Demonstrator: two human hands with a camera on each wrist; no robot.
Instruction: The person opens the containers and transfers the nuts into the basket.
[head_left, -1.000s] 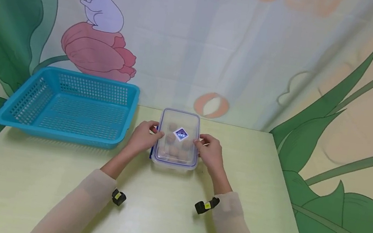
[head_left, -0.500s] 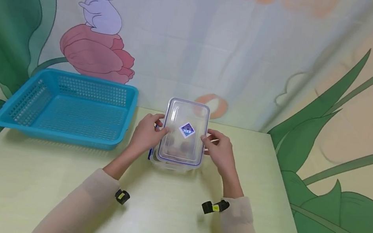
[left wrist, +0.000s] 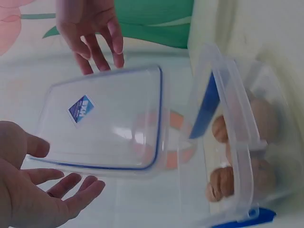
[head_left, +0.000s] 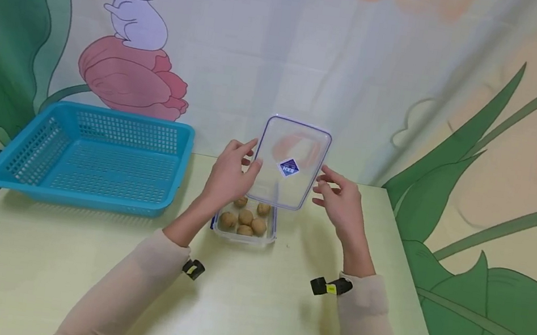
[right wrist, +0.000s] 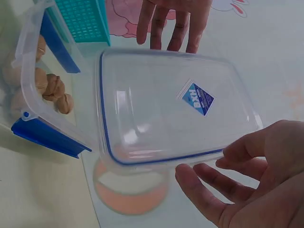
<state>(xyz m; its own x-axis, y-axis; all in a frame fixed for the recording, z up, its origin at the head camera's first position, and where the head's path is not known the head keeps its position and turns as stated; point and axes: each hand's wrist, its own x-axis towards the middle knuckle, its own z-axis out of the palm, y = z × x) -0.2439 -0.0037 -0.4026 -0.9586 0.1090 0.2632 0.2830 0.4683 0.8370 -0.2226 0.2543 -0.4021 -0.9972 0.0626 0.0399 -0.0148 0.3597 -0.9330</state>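
Note:
A clear plastic lid [head_left: 288, 187] with a blue seal line and a blue-and-white diamond sticker is tilted up in the air above its container. My left hand [head_left: 230, 176] pinches its left edge, thumb on the near face and fingers behind. On the opposite edge, my right hand [head_left: 343, 204] holds the lid between thumb and fingers. Below stands the clear food container [head_left: 244, 239] with blue side clips, uncovered at its near part. Several walnuts [head_left: 245, 218] lie inside; the lid hides its far end in the head view.
A blue perforated plastic basket [head_left: 79, 196] stands at the left back of the pale table [head_left: 248, 313]. Behind the table hangs a curtain [head_left: 240, 72] printed with a rabbit and flowers.
The lid has come off the container, rising and moving right and back in both hands. The walnuts are now uncovered. The container has stayed on the table.

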